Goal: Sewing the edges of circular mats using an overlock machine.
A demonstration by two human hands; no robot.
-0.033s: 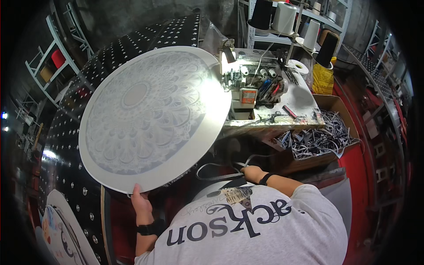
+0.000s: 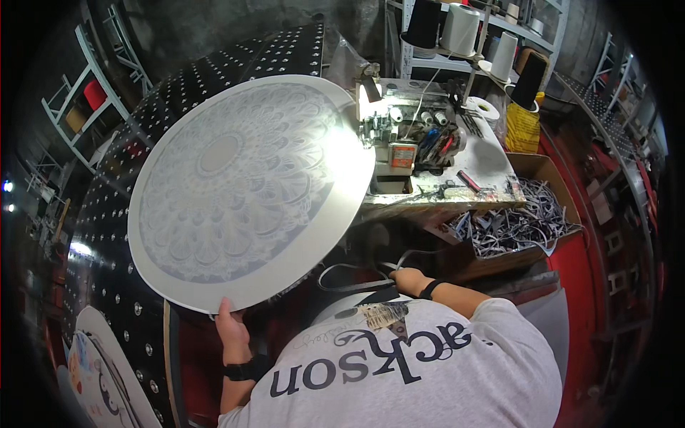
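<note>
A large round mat (image 2: 214, 185), off-white with a grey lace-like flower pattern, lies tilted across the dotted black table. Its right edge sits at the lit needle area of a sewing machine (image 2: 399, 135). My left hand (image 2: 231, 329) grips the mat's near edge, thumb on top and fingers underneath. Close to my body, my right hand (image 2: 409, 282) is closed around a narrow grey strip (image 2: 342, 267), which loops out to the left of the hand. Part of the strip toward the machine is hidden in shadow.
The black table (image 2: 114, 235) with shiny studs spreads to the left. Thread cones (image 2: 459, 30) stand behind the machine. A cardboard box (image 2: 546, 171) of fabric scraps sits at right, near a yellow bag (image 2: 522, 128). Another printed mat (image 2: 100, 371) leans at lower left.
My left hand and the round mat have shifted very slightly to the right. My right hand stays in place with the strip.
</note>
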